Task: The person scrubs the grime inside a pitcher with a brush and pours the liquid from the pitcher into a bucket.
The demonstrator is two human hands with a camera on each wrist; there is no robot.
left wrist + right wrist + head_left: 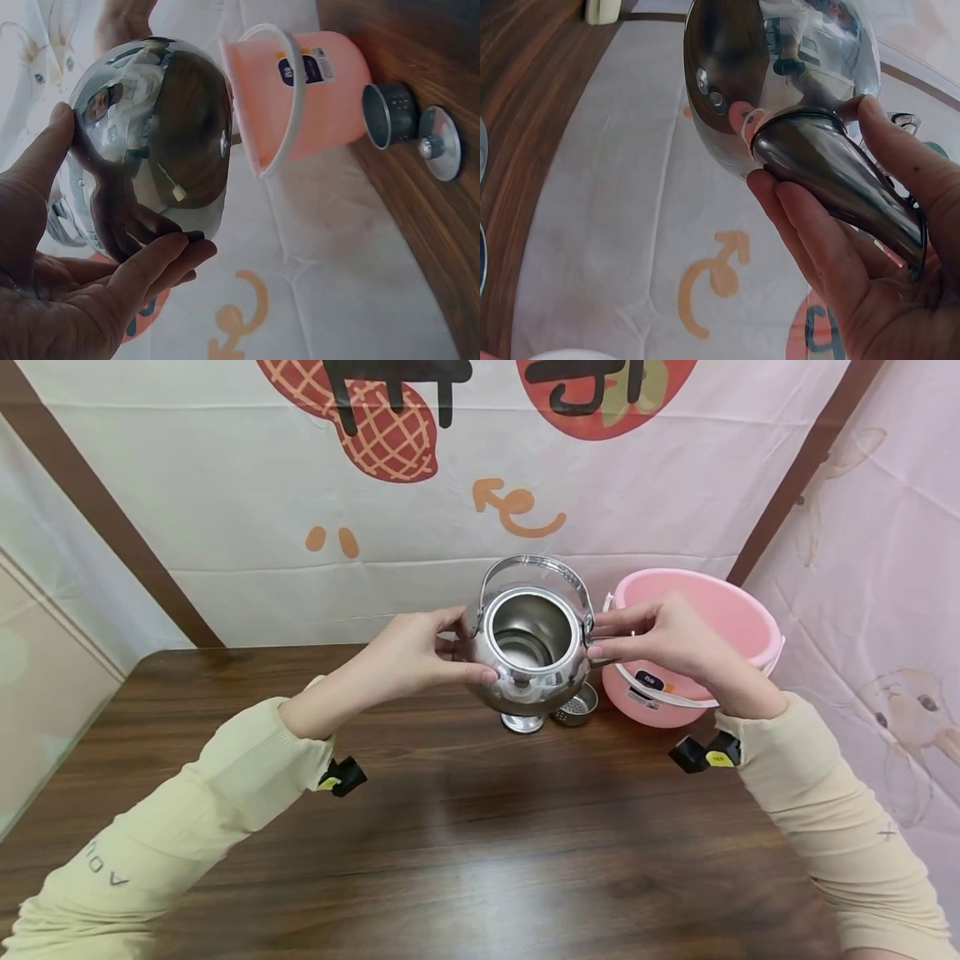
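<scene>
A shiny steel teapot (536, 687), its mouth uncovered and its hoop handle raised, is held above the table between both hands. My left hand (408, 647) grips the round body from the left, thumb at the front and fingers behind, as the left wrist view also shows. On the other side my right hand (667, 631) holds the teapot by its spout (840, 169), with the thumb on one side and fingers on the other. Below and behind the teapot, a small round lid (442, 146) with a knob lies on the table beside a perforated steel strainer cup (576, 707).
A pink bucket (637, 702) with a white handle stands at the back right, close behind my right hand. The dark wooden table (420, 860) extends toward me. A printed cloth (247, 510) hangs along the table's back edge, with another cloth at the right.
</scene>
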